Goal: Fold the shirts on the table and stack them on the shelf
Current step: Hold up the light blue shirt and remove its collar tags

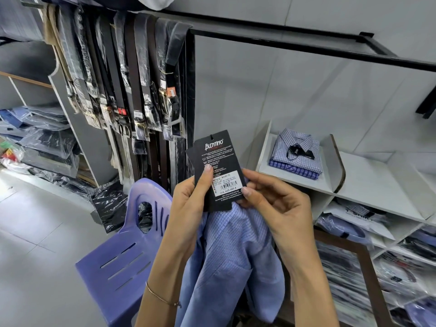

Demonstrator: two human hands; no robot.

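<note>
Left hand (188,197) and right hand (271,199), fingers curled, pinch black hang tag (218,171) upright; blue checked shirt (233,256) hangs toward 6 o'clock.

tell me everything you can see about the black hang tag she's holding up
The hang tag is black card, apparently two layered pieces strung at the top, printed "Blentino" in white with small care text below and a white barcode sticker showing a price. It stands roughly upright, tilted slightly, above the blue checked shirt. The left hand pinches its left edge, thumb on the face; the right hand pinches its lower right corner.
</note>
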